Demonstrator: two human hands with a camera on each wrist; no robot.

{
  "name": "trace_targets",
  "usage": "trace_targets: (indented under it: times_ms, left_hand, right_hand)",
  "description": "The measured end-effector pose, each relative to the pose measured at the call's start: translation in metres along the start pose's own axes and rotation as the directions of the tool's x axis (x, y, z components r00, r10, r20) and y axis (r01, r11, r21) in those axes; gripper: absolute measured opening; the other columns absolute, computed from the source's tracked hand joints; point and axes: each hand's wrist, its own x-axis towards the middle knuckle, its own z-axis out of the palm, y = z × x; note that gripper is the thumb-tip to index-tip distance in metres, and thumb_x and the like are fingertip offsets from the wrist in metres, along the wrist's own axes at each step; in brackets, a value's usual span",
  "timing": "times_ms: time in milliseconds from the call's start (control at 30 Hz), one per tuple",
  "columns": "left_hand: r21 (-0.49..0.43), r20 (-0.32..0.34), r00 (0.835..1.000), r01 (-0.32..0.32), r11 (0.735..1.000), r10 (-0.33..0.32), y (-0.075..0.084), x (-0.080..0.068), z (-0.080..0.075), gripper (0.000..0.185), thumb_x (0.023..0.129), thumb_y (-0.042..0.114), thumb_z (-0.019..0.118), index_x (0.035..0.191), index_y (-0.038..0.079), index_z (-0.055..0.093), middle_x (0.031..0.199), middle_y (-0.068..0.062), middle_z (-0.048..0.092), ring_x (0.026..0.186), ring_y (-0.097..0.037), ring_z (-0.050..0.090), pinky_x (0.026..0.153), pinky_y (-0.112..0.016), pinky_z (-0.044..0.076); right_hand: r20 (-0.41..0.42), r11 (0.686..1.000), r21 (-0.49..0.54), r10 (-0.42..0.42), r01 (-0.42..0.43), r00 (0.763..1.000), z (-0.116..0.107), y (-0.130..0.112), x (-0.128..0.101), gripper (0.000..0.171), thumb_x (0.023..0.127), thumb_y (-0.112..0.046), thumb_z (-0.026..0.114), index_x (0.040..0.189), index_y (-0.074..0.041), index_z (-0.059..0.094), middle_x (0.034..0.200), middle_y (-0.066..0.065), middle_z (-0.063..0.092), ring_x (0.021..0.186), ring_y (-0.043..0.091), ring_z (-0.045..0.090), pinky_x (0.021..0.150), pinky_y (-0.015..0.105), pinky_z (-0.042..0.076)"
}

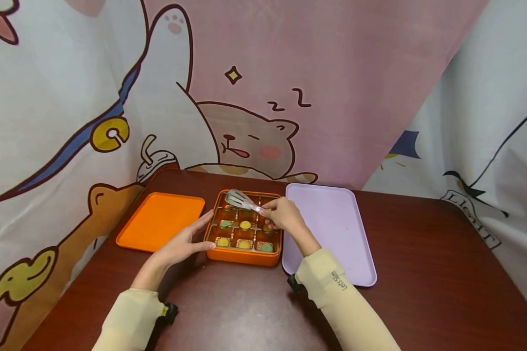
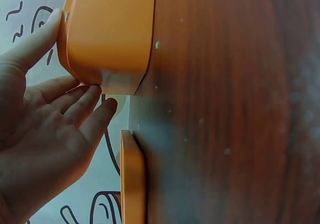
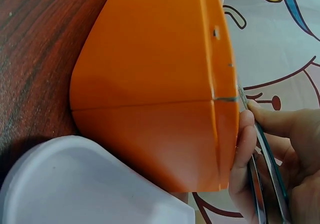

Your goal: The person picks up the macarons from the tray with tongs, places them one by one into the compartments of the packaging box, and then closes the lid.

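Observation:
An orange box [image 1: 241, 257] with a clear divided insert stands on the table. In its compartments lie small round yellow pieces [image 1: 245, 224] and green pieces [image 1: 266, 247], perhaps sweets; some sit in trays. My left hand [image 1: 186, 243] rests against the box's left side, thumb at the front corner and fingers extended along the wall. Over the box's right part, my right hand [image 1: 285, 214] pinches metal tongs [image 1: 241, 200], whose slotted head points left above the back compartments. Both arms of the tongs [image 3: 272, 169] show in the right wrist view; whether their tips hold anything is hidden.
An orange lid or tray [image 1: 162, 222] lies left of the box. To the right is a light purple tray [image 1: 338, 234], partly beneath my right forearm. A printed cartoon curtain [image 1: 334, 97] hangs behind the brown table [image 1: 241, 312].

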Motion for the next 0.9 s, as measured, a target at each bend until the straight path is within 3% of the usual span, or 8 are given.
trace_targets:
  times_ms: [200,567,900]
  left_hand:
    - [0.010,0.001,1.000,-0.004,1.000,0.004,0.001,0.001,-0.002,0.084,0.094,0.019,0.070,0.160,0.007,0.019,0.168,-0.014,0.012,0.154,-0.042,0.006,0.119,-0.069,0.008]
    - [-0.002,0.007,1.000,0.025,1.000,-0.025,0.001,0.002,-0.001,0.087,0.094,0.021,0.070,0.161,0.010,0.016,0.169,-0.011,0.008,0.156,-0.039,0.003,0.120,-0.067,0.006]
    - [0.002,0.007,1.000,0.022,1.000,-0.022,0.003,0.001,-0.002,0.087,0.093,0.020,0.070,0.161,0.009,0.017,0.169,-0.011,0.009,0.155,-0.039,0.003,0.120,-0.068,0.006]
  right_hand:
    - [0.005,1.000,0.003,0.000,0.000,1.000,-0.002,-0.002,-0.001,0.026,0.096,-0.022,0.068,0.111,-0.003,0.076,0.067,0.005,0.067,0.051,0.008,0.059,0.051,0.020,0.053]
    - [0.063,1.000,0.026,-0.013,0.012,0.998,-0.009,-0.004,-0.002,0.031,0.097,-0.025,0.066,0.116,-0.001,0.073,0.079,0.014,0.074,0.052,0.007,0.061,0.052,0.021,0.055]
    - [0.065,1.000,-0.007,-0.030,0.031,0.997,-0.014,-0.009,-0.004,0.033,0.097,-0.028,0.066,0.118,-0.003,0.073,0.083,0.015,0.075,0.057,0.010,0.065,0.058,0.027,0.059]
